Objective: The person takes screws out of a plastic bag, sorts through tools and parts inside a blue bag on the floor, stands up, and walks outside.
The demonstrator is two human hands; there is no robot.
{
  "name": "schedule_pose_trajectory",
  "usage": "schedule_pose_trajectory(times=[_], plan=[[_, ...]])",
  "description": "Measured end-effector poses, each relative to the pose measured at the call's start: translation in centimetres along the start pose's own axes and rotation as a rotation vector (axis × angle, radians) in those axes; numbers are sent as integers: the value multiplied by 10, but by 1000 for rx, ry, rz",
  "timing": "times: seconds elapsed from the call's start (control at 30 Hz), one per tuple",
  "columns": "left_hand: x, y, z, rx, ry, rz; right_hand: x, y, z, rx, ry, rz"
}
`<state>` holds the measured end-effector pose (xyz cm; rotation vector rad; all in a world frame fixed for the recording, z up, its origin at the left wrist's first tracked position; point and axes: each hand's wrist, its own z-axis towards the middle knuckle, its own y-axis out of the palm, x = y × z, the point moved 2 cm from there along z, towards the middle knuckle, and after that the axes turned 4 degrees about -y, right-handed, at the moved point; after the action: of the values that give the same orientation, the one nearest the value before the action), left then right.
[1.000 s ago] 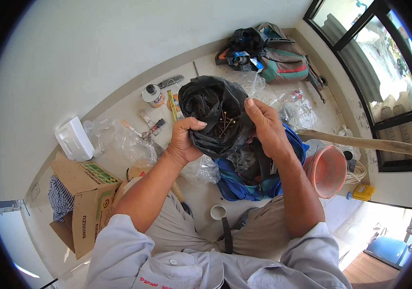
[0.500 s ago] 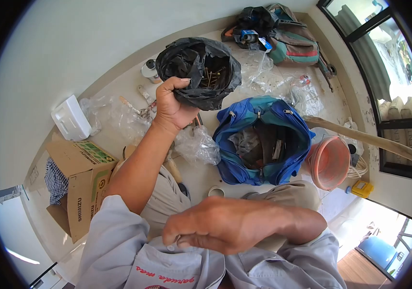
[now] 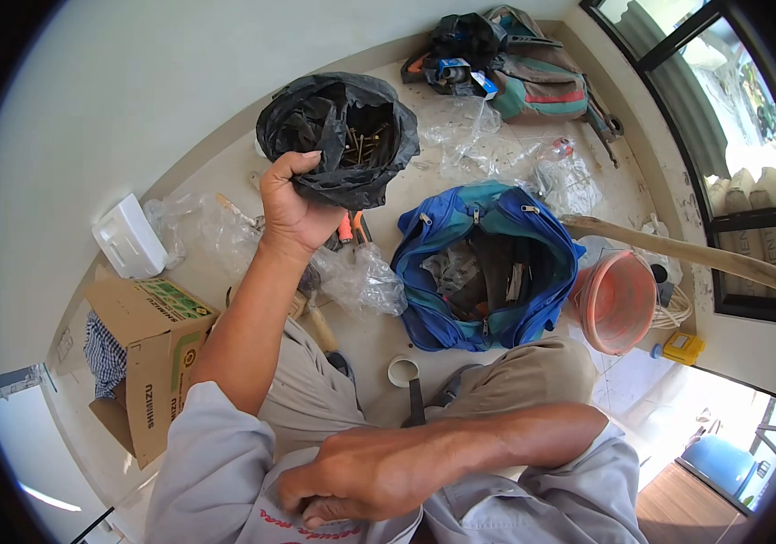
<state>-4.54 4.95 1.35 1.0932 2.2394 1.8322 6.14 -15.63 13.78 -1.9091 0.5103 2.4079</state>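
Observation:
My left hand [image 3: 290, 204] grips the near-left edge of a black plastic bag [image 3: 365, 186], thumb over its rolled rim. Several long screws [image 3: 362, 145] show inside the open bag, held up above the floor. Across my chest lies my right hand [image 3: 356, 480], its fingers curled in over the shirt's lettered pocket [image 3: 315, 535]. Whatever those fingers hold, if anything, is hidden. Beyond my knees an unzipped blue duffel bag [image 3: 415, 317] stands open, with clear plastic and dark tools inside.
Left stands an open cardboard box [image 3: 163, 385] with checked cloth; behind it, a white plastic container [image 3: 131, 238]. Clear plastic bags [image 3: 361, 281] litter the floor. A tape roll [image 3: 403, 371] lies between my legs. Right are an orange bucket [image 3: 617, 304], a wooden handle [image 3: 687, 252] and a yellow bottle [image 3: 681, 348].
My left hand and the black bag have shifted left. My right hand has come lower and slightly left over the shirt pocket. More of the tape roll and a dark handle beside it now shows.

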Motion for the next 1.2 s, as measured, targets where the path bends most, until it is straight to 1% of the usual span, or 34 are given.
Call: schedule_pose_trajectory(times=[0.03,0.13,0.23,0.33,0.43,0.53,0.63,0.73,0.8,0.87,0.93,1.0,1.07,1.1,1.13,1.2], plan=[[0,1,-1,1,-12,4,2,-1,-1,-52,65,-121],[-1,3,-3,18,5,14,-5,4,-1,-78,191,-276],[-1,4,-5,14,13,59,-5,12,-2,10,179,-602],[-2,7,-8,14,23,60,0,19,-4,140,11,-687],[-3,7,-8,15,39,75,-1,21,-8,94,14,-719],[-4,12,-12,30,15,39,-15,15,-11,60,72,-749],[-5,10,-13,16,11,36,-23,6,-12,125,-6,-677],[-6,9,-15,14,-25,17,-30,1,-12,66,-13,-537],[-8,12,-17,12,-37,23,-27,4,-10,47,-35,-510],[-11,15,-19,19,-28,24,-25,2,-9,102,-72,-461],[-12,13,-19,-5,-54,16,-26,-7,-12,230,-129,-390],[-11,9,-21,-25,-91,4,-31,-38,-24,610,-87,-580],[-13,12,-23,-32,-74,37,-23,-85,-41,1143,-203,-1002],[-14,14,-25,-36,-69,54,-13,-111,-49,1374,-316,-1149],[-15,16,-27,-30,-93,58,-12,-127,-55,1548,-248,-1258],[-19,17,-28,-43,-124,63,10,-152,-67,1594,-34,-742]])
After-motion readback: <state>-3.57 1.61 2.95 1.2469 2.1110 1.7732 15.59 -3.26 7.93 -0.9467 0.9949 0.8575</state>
